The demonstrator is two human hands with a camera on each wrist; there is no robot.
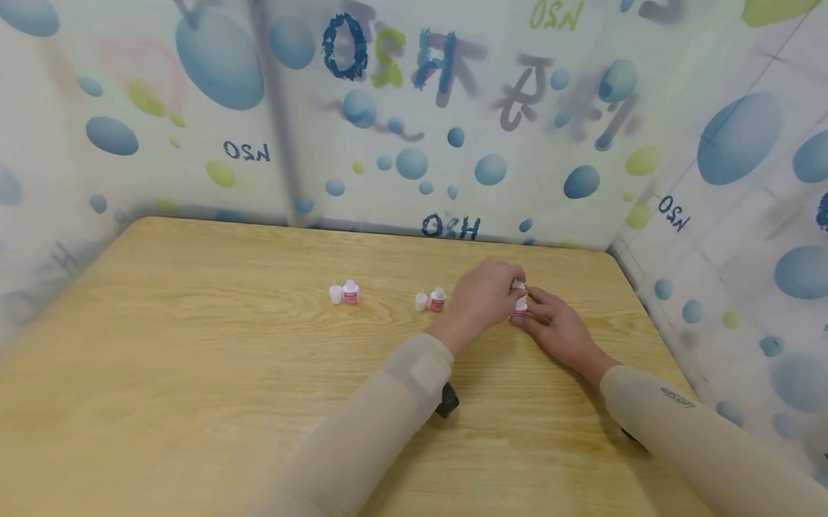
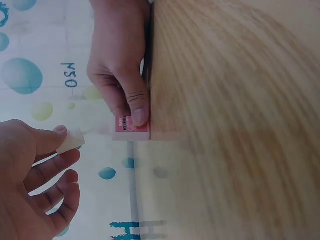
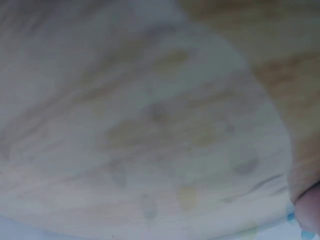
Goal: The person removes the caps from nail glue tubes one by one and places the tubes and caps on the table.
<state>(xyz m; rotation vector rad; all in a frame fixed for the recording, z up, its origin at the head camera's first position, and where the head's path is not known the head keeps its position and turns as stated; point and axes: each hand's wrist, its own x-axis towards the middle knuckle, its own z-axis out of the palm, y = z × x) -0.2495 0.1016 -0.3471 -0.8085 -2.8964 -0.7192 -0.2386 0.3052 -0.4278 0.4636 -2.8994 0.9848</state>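
At the right of the table, my right hand (image 1: 558, 328) grips a small white bottle (image 1: 519, 309) with a pink-red label, low on its sides. My left hand (image 1: 484, 295) is above it and pinches a white cap (image 2: 71, 142) between thumb and fingertip. In the left wrist view the cap is apart from the bottle's label (image 2: 131, 124), just off the bottle's top end, and the right hand (image 2: 120, 65) has its thumb on the label. The right wrist view is blurred, with a bit of skin (image 3: 309, 210) at its lower right edge.
Left of my hands, one similar bottle (image 1: 437, 300) stands with a white cap (image 1: 421, 301) beside it. Farther left is another bottle (image 1: 350, 293) with its cap (image 1: 336, 294). Walls printed with bubbles border the wooden table (image 1: 245, 374). A black object (image 1: 448, 400) shows by the left sleeve.
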